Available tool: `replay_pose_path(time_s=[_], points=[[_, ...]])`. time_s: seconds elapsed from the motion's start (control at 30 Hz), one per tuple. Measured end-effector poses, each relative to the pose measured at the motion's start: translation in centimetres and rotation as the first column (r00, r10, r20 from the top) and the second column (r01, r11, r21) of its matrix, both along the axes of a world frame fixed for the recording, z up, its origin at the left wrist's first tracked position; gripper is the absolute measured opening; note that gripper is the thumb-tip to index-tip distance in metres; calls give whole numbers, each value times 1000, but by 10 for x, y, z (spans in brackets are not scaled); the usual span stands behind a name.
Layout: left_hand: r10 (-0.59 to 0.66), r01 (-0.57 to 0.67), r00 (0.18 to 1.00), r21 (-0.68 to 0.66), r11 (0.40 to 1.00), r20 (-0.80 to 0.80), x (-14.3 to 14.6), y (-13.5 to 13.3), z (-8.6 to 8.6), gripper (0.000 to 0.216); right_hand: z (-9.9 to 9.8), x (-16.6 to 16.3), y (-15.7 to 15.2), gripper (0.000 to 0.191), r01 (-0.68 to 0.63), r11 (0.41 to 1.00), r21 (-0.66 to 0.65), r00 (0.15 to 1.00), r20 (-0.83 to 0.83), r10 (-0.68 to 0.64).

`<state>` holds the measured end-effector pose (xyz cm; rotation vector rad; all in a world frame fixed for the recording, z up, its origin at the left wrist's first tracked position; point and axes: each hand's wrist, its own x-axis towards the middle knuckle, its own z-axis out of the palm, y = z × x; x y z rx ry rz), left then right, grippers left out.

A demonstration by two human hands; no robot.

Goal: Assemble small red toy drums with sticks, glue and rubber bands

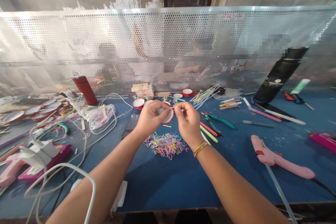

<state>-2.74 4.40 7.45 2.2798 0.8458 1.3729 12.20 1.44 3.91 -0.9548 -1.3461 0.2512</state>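
Note:
My left hand (153,113) and my right hand (187,119) are raised close together over the table, both with thumb and fingertips pinched. Between the fingertips runs a thin pale strand (172,108), too small to tell its kind. Right below lies a heap of small pastel rubber bands (166,145). Partly hidden behind the hands is a round white piece with a red rim (168,117). A red cup with a white inside (138,103) stands just beyond my left hand.
Green-handled pliers (222,120) and coloured sticks (209,132) lie right of my hands. Farther right are a pink glue gun (278,159) and a black bottle (280,75). White cables (85,140) cross the left side near a red flask (85,90). A perforated metal screen (162,49) closes the back.

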Motion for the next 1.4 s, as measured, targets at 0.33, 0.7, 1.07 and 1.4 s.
replay_pose_path(time_s=[0.33, 0.7, 1.07, 1.4], points=[[288, -274, 957, -215, 937, 36, -18, 18, -4, 14, 21, 8, -23, 35, -663, 747, -52, 749, -81, 658], [-91, 121, 990, -336, 934, 104, -5, -1, -1, 7, 16, 23, -16, 35, -748, 523, -409, 642, -242, 728], [-146, 210, 963, -292, 933, 226, -19, 3, 10, 54, 18, 32, -7, 89, -217, 972, -85, 931, 283, 232], [-153, 203, 976, -383, 901, 157, -11, -1, 8, 29, 15, 18, -11, 84, -60, 998, 18, 832, 553, 40]])
